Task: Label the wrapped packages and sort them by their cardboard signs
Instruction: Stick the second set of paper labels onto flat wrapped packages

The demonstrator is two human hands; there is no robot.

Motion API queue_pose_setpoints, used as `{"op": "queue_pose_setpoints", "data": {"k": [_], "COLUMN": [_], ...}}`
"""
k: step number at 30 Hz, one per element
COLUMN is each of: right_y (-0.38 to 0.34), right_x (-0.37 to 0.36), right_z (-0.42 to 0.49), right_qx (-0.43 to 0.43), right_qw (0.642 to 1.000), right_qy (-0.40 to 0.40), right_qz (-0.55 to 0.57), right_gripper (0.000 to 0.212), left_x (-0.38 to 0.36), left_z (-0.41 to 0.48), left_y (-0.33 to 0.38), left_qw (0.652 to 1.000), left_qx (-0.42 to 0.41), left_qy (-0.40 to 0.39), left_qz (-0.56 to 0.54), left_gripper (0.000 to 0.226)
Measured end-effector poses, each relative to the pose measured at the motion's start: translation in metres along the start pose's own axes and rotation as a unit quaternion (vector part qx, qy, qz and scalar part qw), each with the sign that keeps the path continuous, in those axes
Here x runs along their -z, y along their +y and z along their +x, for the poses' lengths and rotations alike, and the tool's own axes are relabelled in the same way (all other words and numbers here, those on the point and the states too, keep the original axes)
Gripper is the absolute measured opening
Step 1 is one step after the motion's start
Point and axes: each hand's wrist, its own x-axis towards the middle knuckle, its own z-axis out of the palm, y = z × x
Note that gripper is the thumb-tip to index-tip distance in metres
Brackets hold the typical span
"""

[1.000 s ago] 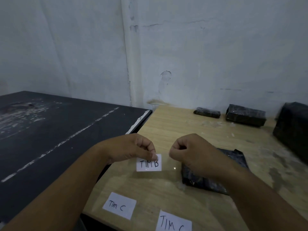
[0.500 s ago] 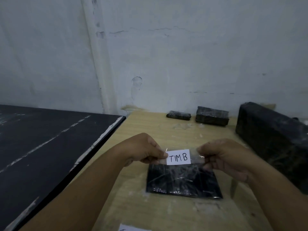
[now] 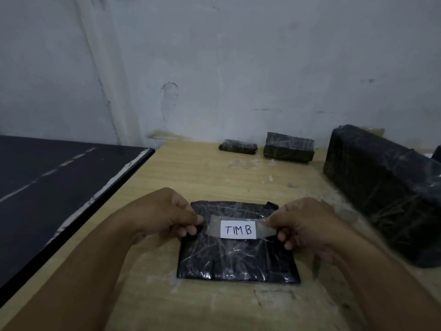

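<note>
**Label held taut above the flat package**

Stretching across the foreground is the pale wooden table (image 3: 191, 182), butted up against a black table (image 3: 59, 187) on the left, with a scuffed white wall (image 3: 238, 68) behind. Biggest of the wrapped goods is the large black package (image 3: 386, 194) at the right edge, standing well clear of the hands. Front and centre lies the flat black package (image 3: 236, 256), shiny under its plastic wrap, flat on the wood. Both hands are over its far half: the left hand (image 3: 162, 216) pinches one end of a clear tape strip (image 3: 213, 226) between thumb and fingers, and the right hand (image 3: 307, 223) pinches the other end the same way, fingers closed tight on it. Whether the strip already touches the wrapping, I cannot tell. At the back, near the wall, sits a medium wrapped package (image 3: 288, 150), and just beside it to the left a small dark package (image 3: 238, 146). Smallest of all, the white paper label (image 3: 238, 229), reading "TIM B", sits in the middle of the tape between the two hands.
</note>
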Motion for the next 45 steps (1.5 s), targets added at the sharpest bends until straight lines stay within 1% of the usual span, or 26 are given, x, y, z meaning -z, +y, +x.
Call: {"op": "queue_pose_setpoints", "data": {"k": [2,4,8,11,13,17,19,20,22,24,26,28,30,33,35,40,43,45], "right_y": [0.000,-0.001,-0.003,-0.004,-0.005,-0.004,-0.005,-0.006,-0.009,-0.011,-0.012,-0.012,-0.011,-0.009,-0.008,-0.007,-0.006,-0.005], "right_x": [0.001,0.002,0.004,0.005,0.003,-0.004,-0.004,-0.004,-0.001,0.001,0.002,0.002,0.003,0.005,0.003,0.001,0.000,0.000], "right_z": [-0.001,-0.003,-0.005,-0.005,-0.006,-0.009,-0.011,-0.012,-0.014,-0.016,-0.017,-0.017,-0.015,-0.011,-0.011,-0.012,-0.011,-0.010], "right_qx": [0.005,0.012,0.035,0.053,0.059,0.057,0.069,0.079,0.097,0.111,0.122,0.115,0.093,0.059,0.042,0.018,0.012,0.006], "right_qw": [1.000,0.999,0.997,0.993,0.990,0.986,0.979,0.975,0.967,0.960,0.957,0.960,0.971,0.986,0.991,0.999,0.999,0.999], "right_qy": [-0.013,-0.033,-0.056,-0.070,-0.081,-0.113,-0.140,-0.152,-0.171,-0.190,-0.203,-0.191,-0.158,-0.105,-0.086,-0.039,-0.014,-0.003], "right_qz": [-0.007,-0.004,0.036,0.081,0.101,0.112,0.130,0.141,0.163,0.173,0.170,0.167,0.151,0.114,0.089,0.012,-0.032,-0.052], "right_gripper": [0.010,0.011,0.010,0.009,0.009,0.009,0.011,0.012,0.011,0.011,0.010,0.010,0.014,0.021,0.017,0.018,0.011,0.012], "left_x": [-0.003,-0.008,-0.018,-0.021,-0.024,-0.029,-0.032,-0.032,-0.033,-0.031,-0.031,-0.031,-0.029,-0.023,-0.022,-0.024,-0.027,-0.030], "left_z": [0.002,0.003,0.006,0.006,0.006,0.009,0.009,0.008,0.006,0.004,0.001,-0.003,-0.006,-0.005,-0.004,0.002,0.008,0.010], "left_y": [-0.002,-0.002,-0.002,-0.001,-0.001,-0.003,-0.004,-0.003,-0.002,0.000,0.003,0.005,0.007,0.007,0.007,0.000,-0.003,-0.002], "left_qw": [1.000,0.999,0.994,0.991,0.989,0.976,0.971,0.970,0.974,0.972,0.966,0.968,0.973,0.979,0.984,0.989,0.984,0.974], "left_qx": [-0.006,-0.014,-0.037,-0.024,-0.026,-0.050,-0.076,-0.100,-0.154,-0.213,-0.247,-0.245,-0.230,-0.199,-0.171,-0.136,-0.127,-0.131], "left_qy": [0.014,0.045,0.088,0.109,0.119,0.149,0.161,0.165,0.140,0.068,-0.004,-0.033,-0.029,0.003,0.007,0.054,0.073,0.095], "left_qz": [-0.006,-0.010,0.058,0.069,0.084,0.149,0.160,0.147,0.093,0.077,0.071,0.043,-0.004,-0.046,-0.049,0.010,0.104,0.161], "left_gripper": [0.021,0.030,0.045,0.051,0.054,0.062,0.060,0.055,0.045,0.041,0.038,0.030,0.024,0.027,0.031,0.040,0.047,0.045]}}
